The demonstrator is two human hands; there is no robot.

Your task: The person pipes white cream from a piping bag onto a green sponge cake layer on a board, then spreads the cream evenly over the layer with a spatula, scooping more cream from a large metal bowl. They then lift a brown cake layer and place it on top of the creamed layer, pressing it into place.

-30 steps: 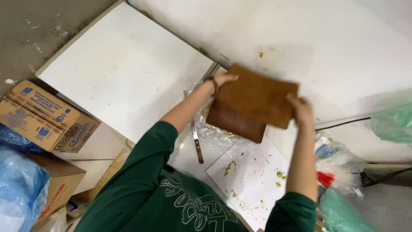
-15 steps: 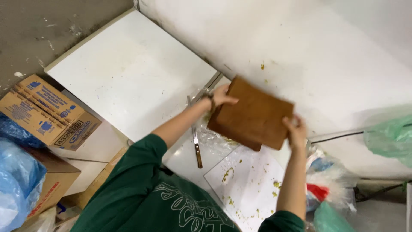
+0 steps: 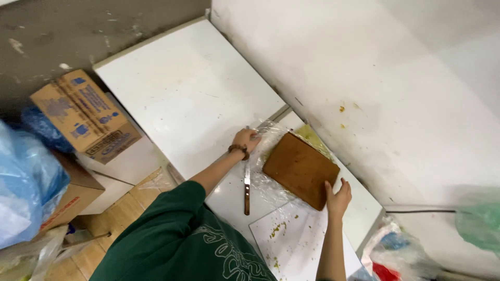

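Brown board (image 3: 300,169) lies on the film (image 3: 271,136); our right hand (image 3: 338,198) grips its corner, left hand (image 3: 246,139) pinches film; knife (image 3: 247,190) untouched.

The brown board (image 3: 301,169) is a flat, roughly square slab with rounded corners and a plain matte face. It lies turned so its corners point up, down and sideways, resting on crinkled clear plastic wrap (image 3: 271,184) spread over the white worktop near the wall. A strip of yellow-green matter shows just past its upper right edge. The right hand (image 3: 338,198) grips its lower right corner, fingers against the edge. The left hand (image 3: 246,139) rests on the wrap's upper end, apart from the board's left corner.
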